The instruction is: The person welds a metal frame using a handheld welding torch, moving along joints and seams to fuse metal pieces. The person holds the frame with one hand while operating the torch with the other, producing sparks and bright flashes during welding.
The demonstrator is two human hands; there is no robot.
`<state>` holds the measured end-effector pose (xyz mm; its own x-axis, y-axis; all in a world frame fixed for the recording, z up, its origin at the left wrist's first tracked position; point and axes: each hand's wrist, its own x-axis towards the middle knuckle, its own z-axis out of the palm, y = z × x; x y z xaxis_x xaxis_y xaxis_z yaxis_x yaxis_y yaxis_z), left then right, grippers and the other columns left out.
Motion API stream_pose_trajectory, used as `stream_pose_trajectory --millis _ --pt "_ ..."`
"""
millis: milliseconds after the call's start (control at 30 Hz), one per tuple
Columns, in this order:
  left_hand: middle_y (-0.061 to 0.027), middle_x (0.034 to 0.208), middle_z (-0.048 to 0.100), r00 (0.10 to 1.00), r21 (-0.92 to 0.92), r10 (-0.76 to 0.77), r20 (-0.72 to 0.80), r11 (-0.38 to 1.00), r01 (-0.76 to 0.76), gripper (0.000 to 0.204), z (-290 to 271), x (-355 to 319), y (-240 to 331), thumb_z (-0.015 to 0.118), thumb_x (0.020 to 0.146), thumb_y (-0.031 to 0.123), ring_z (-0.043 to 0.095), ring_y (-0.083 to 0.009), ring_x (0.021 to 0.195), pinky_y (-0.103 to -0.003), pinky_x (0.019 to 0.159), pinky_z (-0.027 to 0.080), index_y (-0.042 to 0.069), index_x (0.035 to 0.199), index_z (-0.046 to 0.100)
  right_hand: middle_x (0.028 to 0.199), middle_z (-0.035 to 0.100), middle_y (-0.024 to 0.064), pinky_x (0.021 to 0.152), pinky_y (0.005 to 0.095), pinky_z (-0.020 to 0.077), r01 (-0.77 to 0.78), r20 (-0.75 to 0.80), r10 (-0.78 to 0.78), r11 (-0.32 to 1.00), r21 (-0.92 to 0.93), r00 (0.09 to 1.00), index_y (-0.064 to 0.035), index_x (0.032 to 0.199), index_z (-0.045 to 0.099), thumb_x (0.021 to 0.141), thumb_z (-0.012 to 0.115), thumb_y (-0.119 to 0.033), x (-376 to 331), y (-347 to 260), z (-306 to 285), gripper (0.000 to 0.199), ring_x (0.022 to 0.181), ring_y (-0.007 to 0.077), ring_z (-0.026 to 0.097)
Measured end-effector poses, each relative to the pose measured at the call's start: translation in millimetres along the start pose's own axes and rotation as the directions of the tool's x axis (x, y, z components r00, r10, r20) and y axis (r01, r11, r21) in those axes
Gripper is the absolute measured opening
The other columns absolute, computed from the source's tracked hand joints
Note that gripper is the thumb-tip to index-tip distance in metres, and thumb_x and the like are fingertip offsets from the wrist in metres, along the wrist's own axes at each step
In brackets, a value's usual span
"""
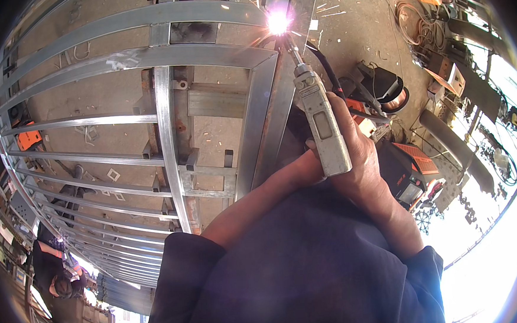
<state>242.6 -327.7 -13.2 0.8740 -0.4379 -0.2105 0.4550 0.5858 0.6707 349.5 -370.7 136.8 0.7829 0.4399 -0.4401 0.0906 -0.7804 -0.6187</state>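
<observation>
A pale boxy handheld welding gun (pixel 322 125) points away from me, its nozzle at a glaring pinkish-white arc (pixel 278 23) that throws sparks. Wrapped round the gun's right side is my right hand (pixel 352 138), closed, with the index finger along the body. My left hand (pixel 313 163) comes in from the left and grips beneath the gun, most of its fingers hidden behind it. The arc burns on a bare metal frame (pixel 216 56) of square tubes, near the joint of a long bar and the right-hand upright. Glare covers the exact weld spot.
Parallel bars (pixel 90 122) of the frame stretch left and toward me. On the right stand a dark welding machine (pixel 404 179), a wire spool (pixel 394 101) and coiled cables (pixel 413 25). A black cable (pixel 323 63) runs beside the nozzle. Another person (pixel 62 283) works at the far lower left.
</observation>
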Motion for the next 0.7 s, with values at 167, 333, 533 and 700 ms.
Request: stream_pose_trajectory --millis 167,333,533,700 --pt "-0.0096 0.150 0.057 0.999 -0.342 -0.011 0.053 0.939 0.028 0.044 -8.8 -21.0 63.0 0.056 0.112 0.010 0.055 -0.0154 0.140 -0.033 0.116 0.047 0.006 0.155 0.047 0.122 0.074 0.0227 0.087 0.0481 0.0628 -0.029 0.006 0.029 1.000 -0.005 1.000 -0.0072 0.164 0.038 0.089 0.084 -0.010 -2.1 1.2 0.0 0.088 0.109 0.0428 0.076" --pt "-0.0097 0.150 0.057 0.985 0.261 -0.032 0.168 0.965 -0.013 0.045 -14.9 -17.2 66.5 0.057 0.111 0.008 0.054 -0.0152 0.140 -0.032 0.116 0.047 0.006 0.155 0.047 0.121 0.074 0.0232 0.086 0.0485 0.0626 -0.014 -0.003 0.014 1.000 -0.007 1.000 -0.0073 0.164 0.038 0.089 0.084 -0.010 -3.4 1.8 2.1 0.088 0.108 0.0431 0.076" --pt "-0.0094 0.149 0.057 0.968 0.243 -0.170 0.186 0.962 0.123 0.044 -13.4 -10.4 75.4 0.056 0.110 0.006 0.054 -0.0151 0.140 -0.031 0.116 0.047 0.006 0.154 0.048 0.120 0.075 0.0229 0.087 0.0482 0.0623 -0.027 -0.010 0.027 0.999 -0.021 1.000 -0.0072 0.164 0.038 0.089 0.084 -0.009 -2.5 0.7 3.4 0.088 0.108 0.0429 0.076" --pt "-0.0130 0.152 0.055 0.955 0.310 -0.246 0.168 0.933 0.185 0.048 -12.2 -7.3 81.4 0.059 0.108 0.007 0.051 -0.0221 0.144 -0.037 0.120 0.043 0.005 0.155 0.047 0.127 0.074 0.0231 0.091 0.0467 0.0615 -0.050 -0.004 0.050 0.998 0.037 0.999 -0.0064 0.164 0.038 0.090 0.083 -0.010 -4.2 -1.0 -0.7 0.087 0.114 0.0417 0.075"
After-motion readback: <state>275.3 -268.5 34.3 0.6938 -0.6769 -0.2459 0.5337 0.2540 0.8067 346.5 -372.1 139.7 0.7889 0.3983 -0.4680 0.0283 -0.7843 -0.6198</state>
